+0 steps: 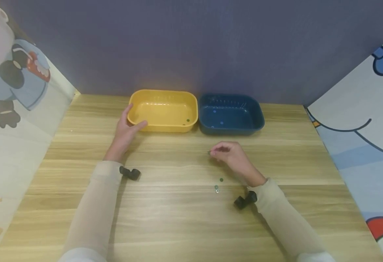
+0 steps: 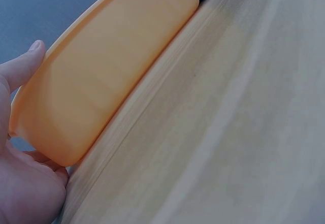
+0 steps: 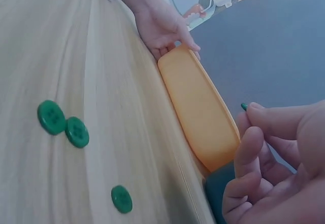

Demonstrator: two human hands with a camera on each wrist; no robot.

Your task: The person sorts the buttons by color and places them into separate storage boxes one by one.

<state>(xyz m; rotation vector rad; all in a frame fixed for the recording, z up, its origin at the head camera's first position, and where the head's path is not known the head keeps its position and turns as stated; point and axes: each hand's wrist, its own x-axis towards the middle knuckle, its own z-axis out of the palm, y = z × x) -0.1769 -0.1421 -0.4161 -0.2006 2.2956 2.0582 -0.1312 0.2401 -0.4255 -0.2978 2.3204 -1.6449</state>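
Observation:
My right hand (image 1: 232, 156) pinches a small green button (image 3: 244, 106) between thumb and forefinger, above the table in front of the two bins. My left hand (image 1: 124, 136) grips the left end of the yellow bin (image 1: 163, 128), thumb over the near rim and fingers round the outer side. Two small dark buttons (image 1: 188, 120) lie in that bin's right end. On the table under my right forearm are three green buttons: two touching (image 3: 51, 117) and a single one (image 3: 122, 199) apart from them.
A dark blue bin (image 1: 232, 131) stands right beside the yellow one, with several small bluish buttons (image 1: 221, 123) in it. Behind both bins rises a grey-blue panel (image 1: 191, 47). Printed panels flank the wooden table (image 1: 165, 218) left and right.

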